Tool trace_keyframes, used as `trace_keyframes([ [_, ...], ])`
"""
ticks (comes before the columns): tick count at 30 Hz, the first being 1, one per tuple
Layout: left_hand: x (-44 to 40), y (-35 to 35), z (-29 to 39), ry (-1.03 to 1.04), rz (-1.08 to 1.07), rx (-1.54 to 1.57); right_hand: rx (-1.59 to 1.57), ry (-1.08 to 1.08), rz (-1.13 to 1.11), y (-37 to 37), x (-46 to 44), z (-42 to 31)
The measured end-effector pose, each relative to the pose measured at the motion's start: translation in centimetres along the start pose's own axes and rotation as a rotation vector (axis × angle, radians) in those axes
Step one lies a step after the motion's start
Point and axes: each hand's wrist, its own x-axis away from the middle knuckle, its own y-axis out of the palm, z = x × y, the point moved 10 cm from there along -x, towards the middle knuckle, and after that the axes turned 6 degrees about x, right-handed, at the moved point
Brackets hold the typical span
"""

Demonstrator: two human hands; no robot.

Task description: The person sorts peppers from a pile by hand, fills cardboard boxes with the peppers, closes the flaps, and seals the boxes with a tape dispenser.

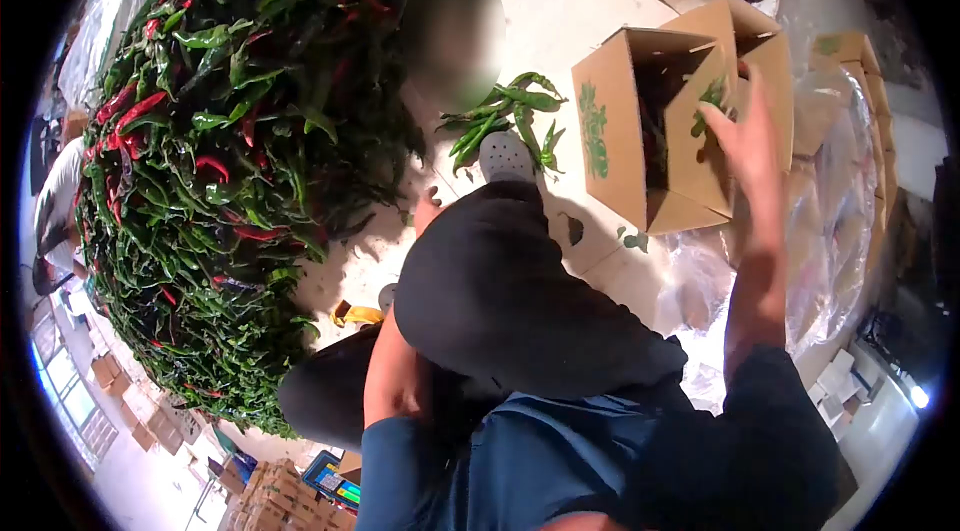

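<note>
The right hand (pixel 738 121), partly open, its hold unclear, is at open tan cardboard boxes (pixel 625 156); the left hand (pixel 428 207), grip hidden by the black-trousered knee (pixel 460 281), is near heaped slender green and red chili peppers (pixel 225 171).

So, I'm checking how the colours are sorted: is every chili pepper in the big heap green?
No, red chili peppers show among the green chili peppers in several places on the heap.

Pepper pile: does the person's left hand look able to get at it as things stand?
Probably yes: the left hand is near the pepper pile, with nothing seen blocking it, though the bent leg partly hides that hand.
</note>
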Motion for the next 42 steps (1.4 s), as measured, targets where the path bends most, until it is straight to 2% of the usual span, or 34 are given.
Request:
trace_keyframes([
  [1,1.1,-0.5,1.3,0.111,0.083,-0.127,0.023,-0.03,0.082,0.0,1.9,-1.7],
  [2,0.1,0.6,-1.9,-0.087,-0.051,-0.271,-0.102,-0.025,0.117,0.3,3.6,-3.5],
  [5,-0.7,1.2,1.9,-0.016,-0.072,-0.506,-0.288,0.019,-0.422,14.3,7.6,-6.3],
  [7,-2.3,2.0,2.8,0.106,-0.117,-0.558,0.036,-0.006,-0.43,24.4,7.5,-2.0],
  [8,-3.0,2.2,4.2,0.164,-0.114,-0.564,0.115,0.055,-0.436,28.4,7.3,1.2],
  [11,-5.3,4.3,5.0,0.342,-0.09,-0.665,0.325,0.227,-0.358,35.0,6.4,6.8],
  [14,-6.9,6.6,6.6,0.523,-0.028,-0.727,0.359,0.304,-0.284,37.5,6.4,7.0],
  [16,-8.2,8.5,6.8,0.495,-0.124,-0.784,0.303,0.282,-0.21,38.4,5.5,6.5],
  [18,-9.2,9.7,6.6,0.48,-0.19,-0.798,0.307,0.288,-0.328,39.6,4.7,7.2],
  [19,-9.8,10.0,6.1,0.437,-0.209,-0.772,0.306,0.291,-0.383,40.0,4.4,7.4],
  [21,-10.5,10.0,5.5,0.347,-0.244,-0.723,0.331,0.252,-0.346,40.1,4.0,8.1],
  [24,-10.6,7.7,4.1,0.067,-0.26,-0.462,0.237,0.279,-0.307,39.0,4.3,9.6],
  [27,-10.2,4.7,4.2,0.162,-0.229,-0.439,0.115,0.199,-0.247,36.3,3.5,5.4],
  [28,-10.5,3.7,3.9,0.131,-0.2,-0.401,0.085,0.06,-0.182,36.0,2.6,4.1],
  [31,-11.3,1.5,5.3,0.3,-0.1,-0.422,0.296,-0.186,-0.169,36.5,-1.6,1.8],
  [34,-11.9,2.5,8.4,0.616,-0.139,-0.529,0.31,-0.22,-0.126,37.0,-6.0,0.4],
  [37,-12.3,5.2,10.7,0.902,-0.222,-0.733,0.405,-0.234,-0.336,39.1,-8.9,0.2],
  [38,-12.6,6.3,11.2,1.0,-0.257,-0.819,0.535,-0.213,-0.48,40.6,-9.2,0.7],
  [41,-15.6,8.9,9.1,1.059,-0.205,-0.782,0.658,-0.251,-0.632,42.5,-8.3,0.4],
  [42,-16.8,9.4,8.2,0.973,-0.221,-0.662,0.727,-0.248,-0.647,42.9,-8.4,0.7],
])
